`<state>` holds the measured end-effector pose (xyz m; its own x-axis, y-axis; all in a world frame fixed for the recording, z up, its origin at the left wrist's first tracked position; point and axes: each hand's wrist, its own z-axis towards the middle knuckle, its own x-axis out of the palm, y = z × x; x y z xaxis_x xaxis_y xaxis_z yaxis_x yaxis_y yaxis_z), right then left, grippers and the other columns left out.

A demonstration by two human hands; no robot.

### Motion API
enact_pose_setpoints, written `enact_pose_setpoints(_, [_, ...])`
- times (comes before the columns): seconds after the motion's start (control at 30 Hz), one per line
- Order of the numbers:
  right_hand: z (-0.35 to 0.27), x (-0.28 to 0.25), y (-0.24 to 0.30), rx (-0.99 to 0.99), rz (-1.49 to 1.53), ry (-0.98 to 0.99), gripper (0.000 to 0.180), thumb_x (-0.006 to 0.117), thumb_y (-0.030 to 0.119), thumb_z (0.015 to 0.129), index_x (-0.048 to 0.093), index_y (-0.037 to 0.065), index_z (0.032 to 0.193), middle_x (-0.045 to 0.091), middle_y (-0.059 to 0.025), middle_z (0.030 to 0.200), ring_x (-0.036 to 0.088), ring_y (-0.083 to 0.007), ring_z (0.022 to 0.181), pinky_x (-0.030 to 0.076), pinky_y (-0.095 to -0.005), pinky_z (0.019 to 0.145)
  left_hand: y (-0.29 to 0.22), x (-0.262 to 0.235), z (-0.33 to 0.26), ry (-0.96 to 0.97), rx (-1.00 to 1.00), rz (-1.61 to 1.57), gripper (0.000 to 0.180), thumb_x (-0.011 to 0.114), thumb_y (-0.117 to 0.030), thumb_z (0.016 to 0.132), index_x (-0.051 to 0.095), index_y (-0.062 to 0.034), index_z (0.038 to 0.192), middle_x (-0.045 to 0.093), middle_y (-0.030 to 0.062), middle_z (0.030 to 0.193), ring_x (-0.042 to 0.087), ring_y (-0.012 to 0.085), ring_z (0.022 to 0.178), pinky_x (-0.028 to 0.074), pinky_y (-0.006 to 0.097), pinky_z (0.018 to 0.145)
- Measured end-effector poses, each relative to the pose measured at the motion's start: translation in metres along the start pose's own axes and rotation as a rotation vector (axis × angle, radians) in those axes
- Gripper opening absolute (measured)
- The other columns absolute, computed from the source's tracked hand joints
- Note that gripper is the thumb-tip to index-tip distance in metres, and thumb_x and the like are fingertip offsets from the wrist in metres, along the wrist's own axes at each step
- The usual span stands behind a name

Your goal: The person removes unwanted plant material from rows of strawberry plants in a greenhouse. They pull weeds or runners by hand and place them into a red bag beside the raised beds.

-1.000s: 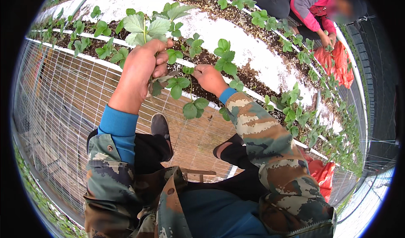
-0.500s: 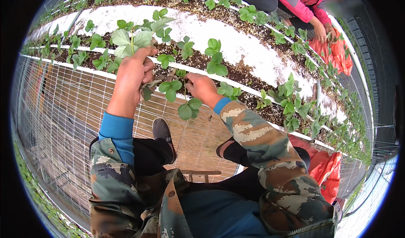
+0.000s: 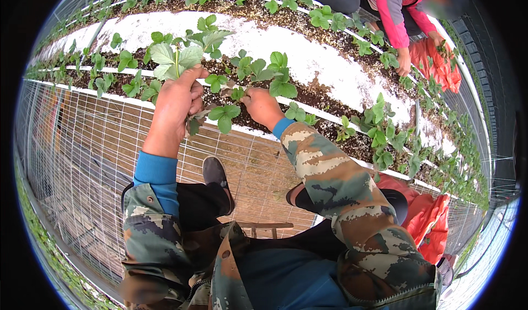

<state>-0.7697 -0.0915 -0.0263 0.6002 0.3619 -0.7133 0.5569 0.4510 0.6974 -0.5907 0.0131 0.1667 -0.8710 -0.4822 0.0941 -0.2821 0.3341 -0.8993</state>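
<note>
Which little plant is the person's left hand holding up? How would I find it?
Find the long raised bed of dark soil with a white strip down its middle. On its near row, the left hand lifts one plant. Its pale, toothed leaves stand above the fingers, higher than its low neighbours.

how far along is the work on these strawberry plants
Done: hard to tell; no clear sign of which plants are finished. In hand: the left hand grips a bunch of leaves, and the right hand reaches into the plant in the soil bed. Left: the row runs on to the right.
</note>
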Motion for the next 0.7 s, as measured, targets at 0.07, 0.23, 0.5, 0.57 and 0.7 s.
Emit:
enact_pose_setpoints(0.07, [-0.003, 0.006, 0.006, 0.045, -0.052, -0.103, 0.021, 0.069, 0.018, 0.093, 0.068, -0.003, 0.09, 0.068, -0.0285, 0.089, 0.065, -0.0482, 0.087, 0.054, -0.0531, 0.077, 0.0, 0.0, 0.002, 0.013, 0.002, 0.002, 0.033, 0.059, -0.032, 0.104, 0.066, 0.0001, 0.107, 0.038, -0.0053, 0.063, 0.034, 0.0068, 0.049, 0.024, 0.026, 0.048])
enact_pose_setpoints(0.23, [0.002, 0.013, 0.009, 0.309, 0.113, -0.067, 0.013, 0.068, 0.012, 0.09, 0.066, -0.001, 0.09, 0.067, -0.0263, 0.087, 0.066, -0.0471, 0.086, 0.054, -0.0523, 0.076, 0.002, 0.003, 0.005, 0.015, -0.002, 0.003, 0.031, 0.063, -0.03, 0.102, 0.067, 0.001, 0.105, 0.04, -0.005, 0.064, 0.034, 0.0068, 0.05, 0.024, 0.026, 0.047])
enact_pose_setpoints(0.5, [-0.022, 0.041, -0.046, 0.05, 0.73, 0.019, 0.015, 0.055, 0.018, 0.103, 0.063, 0.005, 0.105, 0.065, -0.0146, 0.105, 0.064, -0.0332, 0.097, 0.053, -0.0458, 0.079, 0.015, 0.011, 0.009, 0.001, 0.035, 0.182, 0.031, 0.068, -0.029, 0.098, 0.071, 0.0015, 0.1, 0.047, -0.0037, 0.066, 0.036, 0.0063, 0.051, 0.027, 0.027, 0.047])
enact_pose_setpoints(0.57, [-0.017, 0.04, -0.049, 0.01, 0.631, 0.17, 0.02, 0.051, 0.021, 0.107, 0.063, 0.005, 0.111, 0.064, -0.0132, 0.107, 0.063, -0.0315, 0.098, 0.053, -0.0442, 0.082, 0.028, 0.002, 0.015, -0.035, 0.107, 0.343, 0.034, 0.068, -0.03, 0.097, 0.072, 0.0035, 0.102, 0.053, 0.0001, 0.067, 0.041, 0.008, 0.052, 0.033, 0.03, 0.048])
enact_pose_setpoints(0.7, [-0.015, 0.011, -0.049, -0.277, 0.192, 0.331, 0.025, 0.059, 0.029, 0.103, 0.067, 0.006, 0.111, 0.067, -0.0134, 0.105, 0.064, -0.0328, 0.096, 0.053, -0.0439, 0.086, 0.045, -0.005, 0.022, -0.05, 0.264, 0.831, 0.046, 0.068, -0.035, 0.093, 0.07, 0.0064, 0.112, 0.072, 0.0318, 0.1, 0.069, 0.0479, 0.102, 0.053, 0.048, 0.089])
